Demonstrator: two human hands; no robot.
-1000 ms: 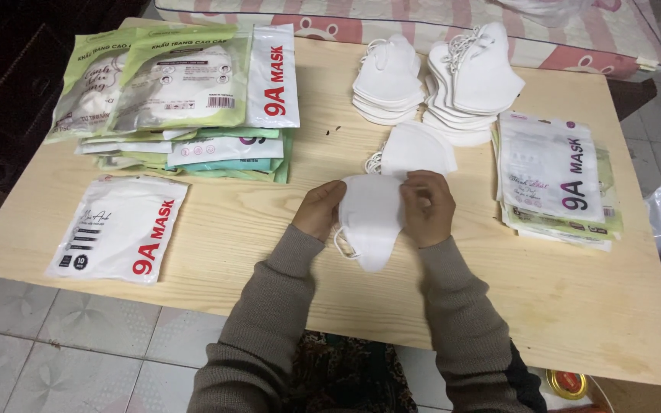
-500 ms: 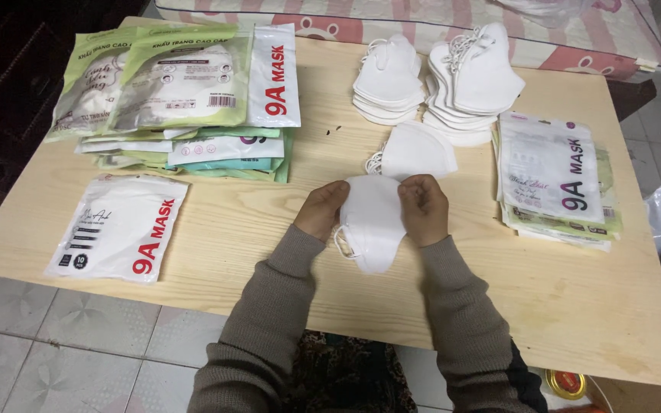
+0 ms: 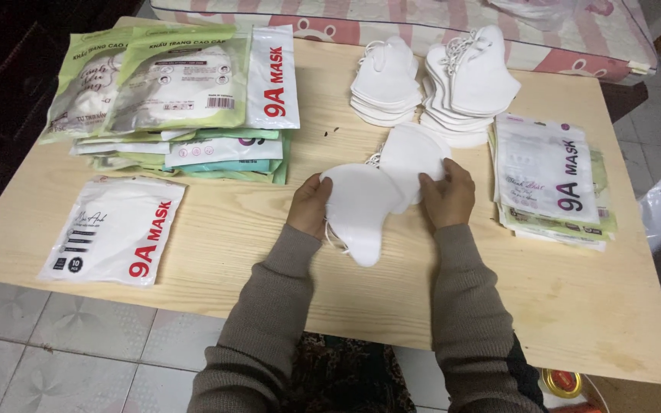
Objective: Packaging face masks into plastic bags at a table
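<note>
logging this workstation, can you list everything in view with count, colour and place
held masks: small stack, white, table centre
loose mask: one, white, just behind them
mask stacks: two, white, far side
flat pouch: one, white, near left
pouch pile: count unclear, green and white, far left
pouch stack: count unclear, white on top, right
table: one, pale wood
left hand: on the held masks' left edge
right hand: on their right edge

white pouch | green packet stack | striped mattress
</note>
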